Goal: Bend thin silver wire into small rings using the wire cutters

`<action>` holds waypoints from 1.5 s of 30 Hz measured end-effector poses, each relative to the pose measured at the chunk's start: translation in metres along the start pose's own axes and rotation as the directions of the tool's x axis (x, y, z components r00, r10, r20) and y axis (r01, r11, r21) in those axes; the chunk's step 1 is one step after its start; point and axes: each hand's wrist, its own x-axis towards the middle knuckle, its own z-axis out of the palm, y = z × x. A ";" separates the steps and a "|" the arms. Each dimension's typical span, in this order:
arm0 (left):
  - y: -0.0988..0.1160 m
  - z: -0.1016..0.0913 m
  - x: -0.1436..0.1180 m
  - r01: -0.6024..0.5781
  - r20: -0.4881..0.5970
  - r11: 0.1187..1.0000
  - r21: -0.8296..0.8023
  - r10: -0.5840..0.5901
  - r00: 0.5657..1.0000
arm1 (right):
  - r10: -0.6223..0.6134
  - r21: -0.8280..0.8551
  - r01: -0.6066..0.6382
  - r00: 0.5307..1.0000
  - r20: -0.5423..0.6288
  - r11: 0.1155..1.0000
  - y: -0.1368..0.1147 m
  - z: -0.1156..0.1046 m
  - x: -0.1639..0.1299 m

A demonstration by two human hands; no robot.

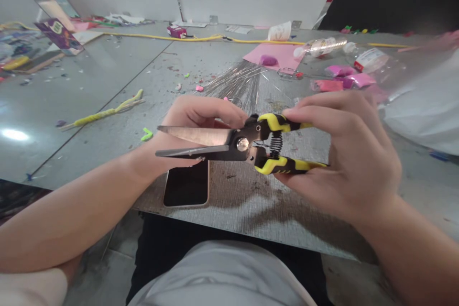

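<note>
My right hand [353, 153] grips a pair of snips [247, 144] by their yellow-and-black handles, blades slightly apart and pointing left. My left hand [193, 119] sits behind the blades, fingers curled toward the pivot; whether it holds anything is hidden by the blades. A bundle of thin silver wires [238, 81] fans out on the grey table [107, 86] just beyond both hands. A dark phone [187, 186] lies flat on the table under the blades, near the front edge.
A yellow-wrapped stem [107, 112] lies to the left, with small green scraps [147, 134] nearby. Pink paper [278, 55], pink clay pieces [340, 79], clear plastic bottles [319, 47] and a long yellow cord [186, 38] crowd the far side. A white bag [430, 105] sits at right.
</note>
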 end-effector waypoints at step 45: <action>0.011 0.006 -0.003 0.110 -0.105 0.974 0.199 -0.090 0.990 | 0.040 0.085 -0.044 0.998 0.052 0.995 -0.001 -0.003 0.002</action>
